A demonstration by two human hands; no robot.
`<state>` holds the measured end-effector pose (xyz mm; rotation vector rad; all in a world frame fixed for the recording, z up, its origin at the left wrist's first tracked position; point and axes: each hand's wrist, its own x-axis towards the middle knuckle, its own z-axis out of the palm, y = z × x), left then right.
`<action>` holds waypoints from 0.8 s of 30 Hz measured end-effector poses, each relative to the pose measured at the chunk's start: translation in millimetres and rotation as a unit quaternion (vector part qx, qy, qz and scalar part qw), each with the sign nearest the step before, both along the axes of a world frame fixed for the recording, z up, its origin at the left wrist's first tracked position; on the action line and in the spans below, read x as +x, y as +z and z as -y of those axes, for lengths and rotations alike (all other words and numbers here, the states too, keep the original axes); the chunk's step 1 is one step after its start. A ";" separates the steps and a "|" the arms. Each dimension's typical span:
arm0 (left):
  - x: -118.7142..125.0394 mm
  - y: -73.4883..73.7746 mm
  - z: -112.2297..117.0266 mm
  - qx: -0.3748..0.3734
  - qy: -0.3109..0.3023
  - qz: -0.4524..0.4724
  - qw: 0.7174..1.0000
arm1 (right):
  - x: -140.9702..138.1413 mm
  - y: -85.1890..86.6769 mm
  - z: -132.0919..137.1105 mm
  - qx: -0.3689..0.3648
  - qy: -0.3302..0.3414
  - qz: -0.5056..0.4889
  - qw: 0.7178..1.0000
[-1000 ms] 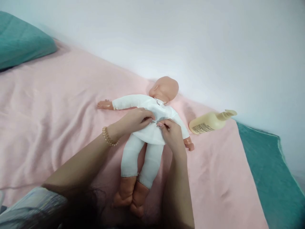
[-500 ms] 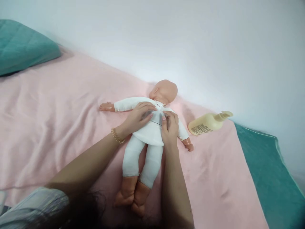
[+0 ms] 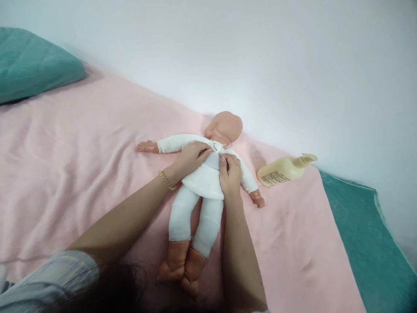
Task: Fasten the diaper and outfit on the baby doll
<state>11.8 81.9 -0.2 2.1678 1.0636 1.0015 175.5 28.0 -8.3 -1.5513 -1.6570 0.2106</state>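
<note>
A baby doll with a white cloth body and bare plastic head, hands and feet lies stretched out; no face shows, only an ear and the smooth head. My left hand rests on the left of its upper back, thumb and fingertips drawn together on the white fabric. On the opposite side, my right hand has its fingers curled and its thumb pressed against the same fabric. Between them is a greyish patch, with a small dark loop just below the neck. The fingertips partly hide what they grip.
Right of the doll, a pale yellow pump bottle leans on the pink sheet. Green bedding shows at the right, and a green pillow lies at the upper left. A white wall rises behind.
My left thumb and fingers have closed from a flatter spread into a pinch on the doll's back. The fingers of my right hand have curled in tighter. The doll and bottle stay put.
</note>
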 end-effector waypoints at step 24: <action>-1.5 -10.7 1.0 0.039 -0.014 -0.006 0.999 | 2.2 -5.5 -1.1 -0.011 0.035 0.014 0.999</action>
